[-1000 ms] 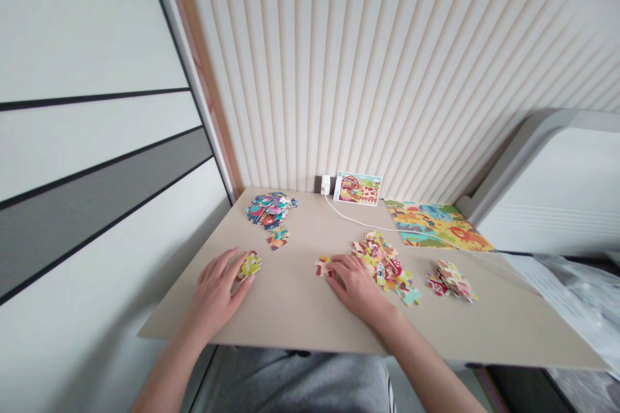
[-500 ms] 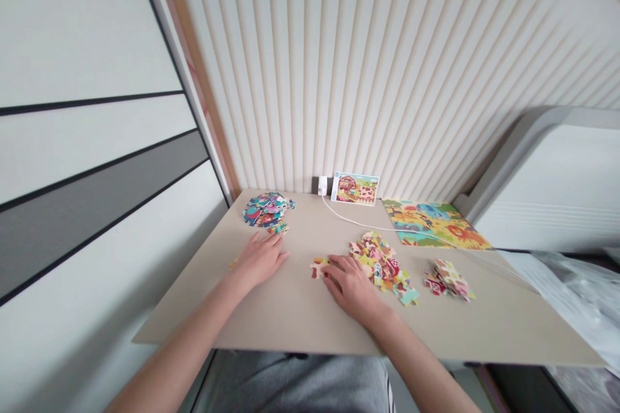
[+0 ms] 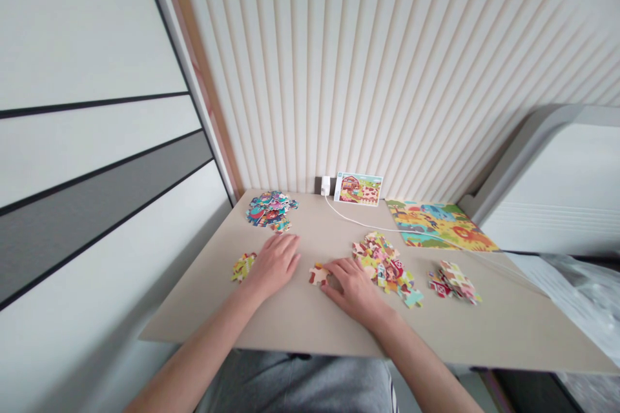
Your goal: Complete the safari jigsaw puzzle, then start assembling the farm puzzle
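Note:
My left hand [image 3: 276,264] lies open and palm down on the table, its fingers stretched forward and empty as far as I can see. Just left of it sits a small group of yellow-green puzzle pieces [image 3: 243,266], partly hidden by the hand. My right hand [image 3: 354,285] is spread low over the table, thumb and index finger apart. Its index fingertip touches the edge of a brown-and-cream puzzle piece [image 3: 318,275]. Beside its knuckles lies a heap of farm puzzle pieces [image 3: 382,261], partly behind the hand.
A blue-purple pile of puzzle pieces [image 3: 270,209] lies at the back left. A farm picture card [image 3: 359,190] leans on the wall beside a white charger [image 3: 325,185], whose cable crosses a finished animal puzzle [image 3: 438,222]. Farther right is a small stack of pieces [image 3: 455,282].
My left hand has shifted right, uncovering more of the yellow-green pieces on its left. My right hand stays by the brown-and-cream piece, its thumb slightly farther from it. The view has turned slightly.

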Demonstrator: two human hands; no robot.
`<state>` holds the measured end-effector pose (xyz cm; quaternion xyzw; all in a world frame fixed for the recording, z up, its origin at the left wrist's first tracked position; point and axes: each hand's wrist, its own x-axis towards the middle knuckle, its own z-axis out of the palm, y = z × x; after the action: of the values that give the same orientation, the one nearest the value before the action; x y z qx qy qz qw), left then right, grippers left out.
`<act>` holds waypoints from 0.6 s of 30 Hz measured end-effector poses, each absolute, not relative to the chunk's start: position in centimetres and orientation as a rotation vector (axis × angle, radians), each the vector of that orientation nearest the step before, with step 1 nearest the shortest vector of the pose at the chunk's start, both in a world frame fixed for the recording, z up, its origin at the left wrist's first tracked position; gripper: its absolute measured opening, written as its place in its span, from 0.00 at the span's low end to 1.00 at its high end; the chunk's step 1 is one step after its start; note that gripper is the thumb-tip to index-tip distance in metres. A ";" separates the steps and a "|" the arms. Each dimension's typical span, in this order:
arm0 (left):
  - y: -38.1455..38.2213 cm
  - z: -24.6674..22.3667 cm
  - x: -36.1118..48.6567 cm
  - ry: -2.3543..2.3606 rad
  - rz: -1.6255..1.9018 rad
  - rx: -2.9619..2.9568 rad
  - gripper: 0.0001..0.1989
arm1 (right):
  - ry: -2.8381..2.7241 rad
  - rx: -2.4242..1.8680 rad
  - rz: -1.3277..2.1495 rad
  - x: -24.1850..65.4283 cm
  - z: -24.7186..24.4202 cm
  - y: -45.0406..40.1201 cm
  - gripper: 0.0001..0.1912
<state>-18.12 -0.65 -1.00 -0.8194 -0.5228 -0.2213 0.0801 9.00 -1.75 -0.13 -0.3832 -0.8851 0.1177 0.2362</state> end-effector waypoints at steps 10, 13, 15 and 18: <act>1.4 -2.6 -19.5 -1.672 -0.621 -2.418 0.15 | -2.454 -1.013 0.311 9.0 -0.1 -1.9 0.13; 1.3 -2.7 -19.0 -1.677 -0.618 -2.422 0.15 | -2.464 -1.019 0.300 9.0 0.1 -2.0 0.12; 1.8 -2.8 -19.0 -1.701 -0.618 -2.408 0.15 | -2.469 -1.026 0.289 9.0 0.2 -2.0 0.12; 2.6 -2.9 -19.1 -1.743 -0.616 -2.377 0.16 | -2.474 -1.024 0.277 9.0 0.2 -2.0 0.12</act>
<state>-19.10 2.65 -2.91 -0.7876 -0.5776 -0.2042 0.0652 9.02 -1.98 0.18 -0.3707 -0.8960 0.1004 0.2231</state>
